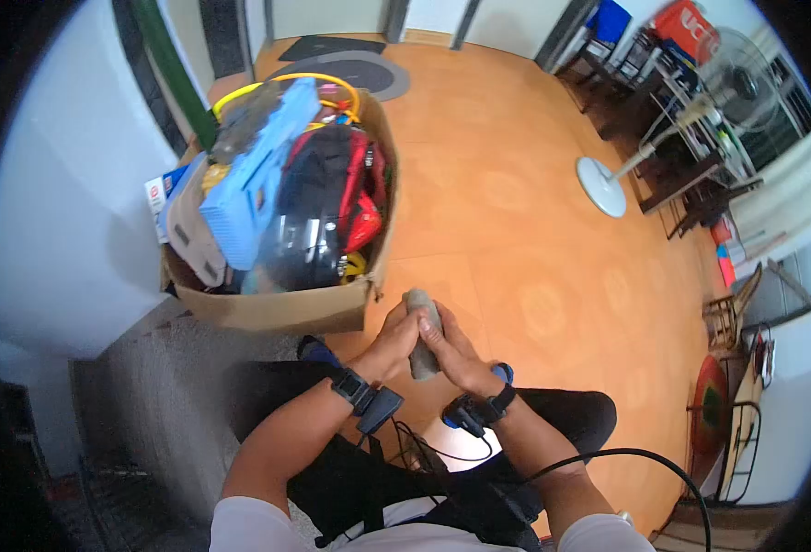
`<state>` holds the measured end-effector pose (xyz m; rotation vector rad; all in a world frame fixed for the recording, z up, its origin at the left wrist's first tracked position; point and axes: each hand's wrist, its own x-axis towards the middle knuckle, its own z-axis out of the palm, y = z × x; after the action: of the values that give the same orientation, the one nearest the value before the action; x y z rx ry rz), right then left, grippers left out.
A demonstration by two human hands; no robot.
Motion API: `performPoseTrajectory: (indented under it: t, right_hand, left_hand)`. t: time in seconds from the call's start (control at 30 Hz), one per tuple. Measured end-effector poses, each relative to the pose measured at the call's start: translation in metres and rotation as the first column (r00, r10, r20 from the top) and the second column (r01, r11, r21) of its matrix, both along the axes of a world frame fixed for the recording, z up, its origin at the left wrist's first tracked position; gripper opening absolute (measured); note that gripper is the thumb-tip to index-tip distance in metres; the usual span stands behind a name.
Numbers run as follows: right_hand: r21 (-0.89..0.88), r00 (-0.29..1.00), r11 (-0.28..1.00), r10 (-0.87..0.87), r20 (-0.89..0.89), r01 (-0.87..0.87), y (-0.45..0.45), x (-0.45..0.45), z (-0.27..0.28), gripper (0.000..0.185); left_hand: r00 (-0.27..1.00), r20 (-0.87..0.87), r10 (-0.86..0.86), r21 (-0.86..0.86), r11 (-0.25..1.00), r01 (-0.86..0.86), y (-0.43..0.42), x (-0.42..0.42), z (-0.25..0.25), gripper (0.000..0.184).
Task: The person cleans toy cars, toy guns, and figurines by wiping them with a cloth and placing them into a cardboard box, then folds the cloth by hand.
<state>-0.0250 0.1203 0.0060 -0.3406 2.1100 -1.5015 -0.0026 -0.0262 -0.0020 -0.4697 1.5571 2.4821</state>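
Observation:
Between my two palms I hold a grey-brown roll [424, 361], shaped like a short thick cylinder; I cannot tell what it is made of. My left hand [391, 341] presses against its left side, and my right hand [458, 351] closes on it from the right. The thumbs meet near its middle, while both ends of the roll stick out. Black straps with small devices sit on my left wrist [361, 396] and right wrist [482, 407]. The roll is above the floor, in front of my bent knees.
A full cardboard box [277, 311] stands ahead on the left, holding a light blue plastic piece [249, 207] and a black-and-red bag [327, 184]. A white pedestal fan [600, 187] stands on the orange floor [516, 239]. Black cables [645, 453] cross my lap.

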Motion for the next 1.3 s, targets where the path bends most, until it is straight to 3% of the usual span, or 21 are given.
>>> performPoseTrajectory:
  t: [0.07, 0.13, 0.2, 0.3, 0.4, 0.47, 0.57, 0.6, 0.7, 0.83, 0.97, 1.0, 1.07, 1.2, 1.3]
  right_hand:
    - [-0.062, 0.999, 0.998, 0.020, -0.035, -0.022, 0.017, 0.003, -0.001, 0.093]
    - [-0.135, 0.997, 0.989, 0.051, -0.056, -0.058, 0.033, 0.006, 0.000, 0.089]
    - [-0.055, 0.995, 0.994, 0.095, -0.024, -0.096, 0.051, 0.004, 0.019, 0.084]
    - [-0.008, 0.995, 0.995, 0.104, 0.013, -0.104, 0.076, 0.001, 0.051, 0.078]
    - [-0.042, 0.994, 0.995, 0.092, 0.056, -0.090, 0.103, -0.001, 0.059, 0.064]
    - [-0.026, 0.986, 0.995, 0.102, 0.134, -0.100, 0.117, -0.004, 0.066, 0.051]
    - [0.090, 0.982, 0.979, 0.175, 0.073, -0.181, 0.130, -0.011, 0.084, 0.030]
    - [0.041, 0.979, 0.985, 0.164, 0.119, -0.169, 0.134, -0.011, 0.092, 0.022]
    - [0.037, 0.986, 0.988, 0.155, -0.059, -0.153, 0.148, -0.025, 0.042, 0.019]
    - [0.057, 0.992, 0.998, -0.011, 0.129, 0.004, 0.160, -0.032, 0.031, 0.019]
    - [0.032, 0.995, 0.999, -0.030, -0.092, 0.034, 0.150, -0.037, 0.021, 0.033]
    - [0.065, 0.976, 0.998, -0.003, -0.219, 0.018, 0.149, -0.036, 0.013, 0.038]
    - [-0.008, 0.995, 1.000, 0.025, -0.099, -0.026, 0.145, -0.031, 0.015, 0.041]
    - [0.004, 0.997, 0.998, 0.068, -0.021, -0.068, 0.149, -0.018, 0.018, 0.041]
    - [0.045, 0.995, 0.994, 0.100, 0.031, -0.101, 0.154, -0.015, 0.018, 0.041]
  left_hand:
    - [0.999, 0.023, -0.026, 0.118, 0.993, 0.023, 0.009, -0.001, -0.002, 0.031]
    - [0.996, -0.004, -0.092, 0.095, 0.991, 0.092, 0.017, -0.011, -0.008, 0.031]
    - [0.991, -0.040, -0.131, 0.109, 0.985, 0.134, 0.029, -0.019, -0.010, 0.028]
    - [0.962, -0.194, -0.191, 0.064, 0.976, 0.206, 0.047, -0.025, -0.009, 0.026]
    - [0.952, -0.208, -0.226, -0.037, 0.974, 0.223, 0.058, -0.027, 0.018, 0.025]
    - [0.963, -0.209, -0.170, -0.096, 0.984, 0.153, 0.060, -0.030, 0.028, 0.025]
    - [0.984, -0.172, -0.039, -0.099, 0.995, 0.022, 0.057, -0.037, 0.047, 0.022]
    - [0.985, -0.174, -0.011, -0.104, 0.995, -0.007, 0.056, -0.040, 0.045, 0.022]
    - [0.984, -0.160, 0.081, -0.094, 0.991, -0.097, 0.044, -0.049, 0.036, 0.023]
    - [0.988, -0.122, 0.094, -0.101, 0.989, -0.106, 0.029, -0.054, 0.032, 0.024]
    - [0.996, -0.092, -0.023, -0.237, 0.972, 0.000, 0.043, -0.050, -0.001, 0.018]
    - [0.992, -0.041, -0.120, -0.285, 0.953, 0.103, 0.048, -0.048, -0.003, 0.018]
    - [0.950, 0.085, -0.299, -0.361, 0.880, 0.309, 0.066, -0.036, -0.005, 0.018]
    - [0.909, -0.100, -0.404, -0.354, 0.868, 0.347, 0.095, -0.019, -0.009, 0.018]
    - [0.893, -0.046, -0.448, -0.385, 0.833, 0.398, 0.097, -0.017, 0.002, 0.017]
